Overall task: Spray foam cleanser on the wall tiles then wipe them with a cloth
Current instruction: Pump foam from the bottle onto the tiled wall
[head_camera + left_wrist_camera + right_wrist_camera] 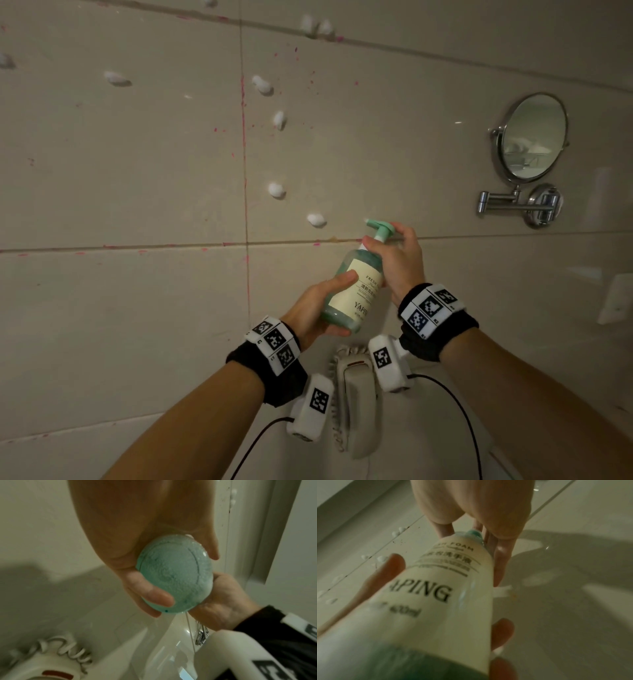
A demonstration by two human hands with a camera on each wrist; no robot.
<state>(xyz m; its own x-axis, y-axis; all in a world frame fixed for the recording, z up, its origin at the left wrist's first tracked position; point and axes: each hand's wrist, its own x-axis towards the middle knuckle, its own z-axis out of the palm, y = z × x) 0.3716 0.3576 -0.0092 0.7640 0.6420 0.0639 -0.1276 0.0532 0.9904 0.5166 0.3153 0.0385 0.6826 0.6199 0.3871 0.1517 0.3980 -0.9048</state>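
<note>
A green foam cleanser bottle [356,284] with a cream label tilts toward the wall tiles [137,171], its pump nozzle [373,224] pointing left. My left hand [322,305] grips the bottle's lower body, thumb on the label. My right hand [385,240] holds the neck, with fingers curled behind the pump head. The left wrist view shows the bottle's round base [175,573] in my left hand [180,574]. In the right wrist view the label [436,595] fills the frame below my right hand [471,536]. Several white foam blobs [315,220] dot the tiles. No cloth is in view.
Pink stains run along the grout lines [244,154]. A round chrome mirror [532,137] on a swing arm juts from the wall at the right. Below my wrists hangs a white wall-mounted unit with a coiled cord [356,394]. A pale wall fitting [616,298] sits at the far right.
</note>
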